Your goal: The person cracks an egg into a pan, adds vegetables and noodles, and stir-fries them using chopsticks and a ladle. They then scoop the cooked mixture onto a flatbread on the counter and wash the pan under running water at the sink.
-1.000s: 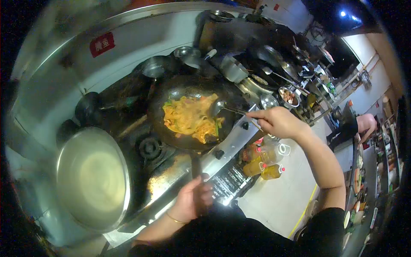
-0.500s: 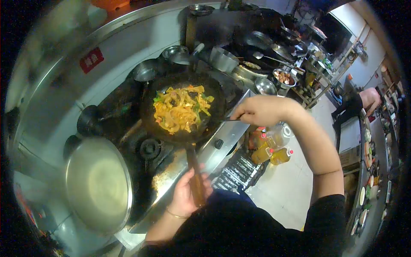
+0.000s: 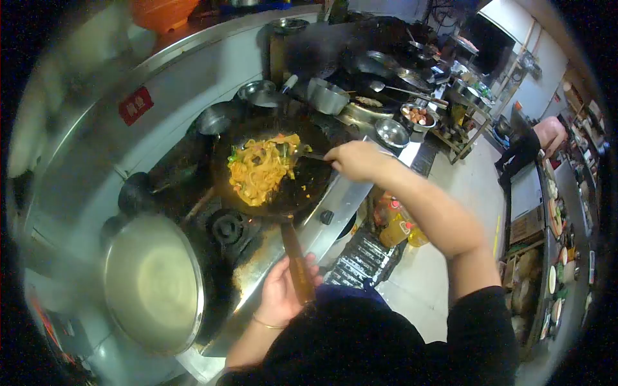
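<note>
A dark wok (image 3: 308,193) sits over the stove, with yellow, wide noodle-like food (image 3: 261,172) and bits of green and orange in it. Its wooden handle (image 3: 297,267) points toward my body. My left hand (image 3: 278,294) is closed round that handle, the fingers coming up on its far side. Over the wok's right rim, my right hand (image 3: 360,161) grips a metal spatula (image 3: 313,156). The spatula's tip touches the right edge of the food; its grip is mostly hidden in my fist.
A large round metal pot or lid (image 3: 154,283) stands left of the burner (image 3: 228,228). Behind the wok are a saucepan (image 3: 327,96), metal bowls (image 3: 393,132) and a ladle (image 3: 412,92). Oil bottles (image 3: 394,231) stand on the floor. Another person (image 3: 547,135) bends over at the far right.
My right hand has moved left and slightly up, bringing the spatula against the food. The food has shifted left, baring the wok's right side. My left hand stays on the handle.
</note>
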### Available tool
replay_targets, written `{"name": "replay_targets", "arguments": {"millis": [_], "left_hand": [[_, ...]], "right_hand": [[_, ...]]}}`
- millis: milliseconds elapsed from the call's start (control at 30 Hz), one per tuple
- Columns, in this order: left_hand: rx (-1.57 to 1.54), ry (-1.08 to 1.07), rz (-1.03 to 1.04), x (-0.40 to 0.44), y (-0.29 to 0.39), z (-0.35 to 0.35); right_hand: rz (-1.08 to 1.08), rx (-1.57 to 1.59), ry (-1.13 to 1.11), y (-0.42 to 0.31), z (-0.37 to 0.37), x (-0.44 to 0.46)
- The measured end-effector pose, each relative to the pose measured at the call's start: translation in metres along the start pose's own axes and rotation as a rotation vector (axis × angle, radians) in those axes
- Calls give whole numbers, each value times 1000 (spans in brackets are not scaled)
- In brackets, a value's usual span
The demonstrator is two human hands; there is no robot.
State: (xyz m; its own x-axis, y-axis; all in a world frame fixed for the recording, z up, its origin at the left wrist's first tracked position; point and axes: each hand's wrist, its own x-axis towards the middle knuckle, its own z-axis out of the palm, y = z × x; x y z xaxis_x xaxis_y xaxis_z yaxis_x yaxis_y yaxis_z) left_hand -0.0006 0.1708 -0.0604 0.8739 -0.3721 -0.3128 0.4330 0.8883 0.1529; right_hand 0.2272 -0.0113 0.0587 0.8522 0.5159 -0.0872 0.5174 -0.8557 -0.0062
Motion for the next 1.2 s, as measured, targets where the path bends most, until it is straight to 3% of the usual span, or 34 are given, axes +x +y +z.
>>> {"name": "replay_targets", "arguments": {"millis": [200,300,467,600,700,733,833,900,967,1000,1033,1100,1167,1200], "left_hand": [[-21,-79,65,-13,5,-3],[-90,-75,35,-16,4,-7],[-61,-29,19,-22,2,-7],[51,4,39,-21,5,-17],[186,29,147,-21,3,-16],[160,62,174,-19,3,-35],[95,140,224,-23,1,-53],[75,168,219,-26,-1,-49],[81,182,187,-36,-2,-39],[60,380,255,-34,-4,-32],[46,242,233,-36,-2,-31],[26,-41,186,-38,6,-27],[-18,52,203,-36,8,-17],[-18,80,208,-32,10,-18]], "right_hand": [[-129,550,237,25,27,8],[-147,387,24,23,31,-6],[-125,602,151,-1,29,-24],[-44,268,-25,-15,44,-33],[-25,361,414,-7,39,-53],[-82,415,709,3,46,-52],[203,908,1097,27,83,-79],[353,1281,1138,36,134,-92],[396,1108,1063,30,177,-104],[419,1055,950,23,193,-108],[442,1004,836,15,209,-113],[291,831,732,6,233,-111],[325,886,485,-5,242,-110],[295,818,492,-8,249,-104]]}}
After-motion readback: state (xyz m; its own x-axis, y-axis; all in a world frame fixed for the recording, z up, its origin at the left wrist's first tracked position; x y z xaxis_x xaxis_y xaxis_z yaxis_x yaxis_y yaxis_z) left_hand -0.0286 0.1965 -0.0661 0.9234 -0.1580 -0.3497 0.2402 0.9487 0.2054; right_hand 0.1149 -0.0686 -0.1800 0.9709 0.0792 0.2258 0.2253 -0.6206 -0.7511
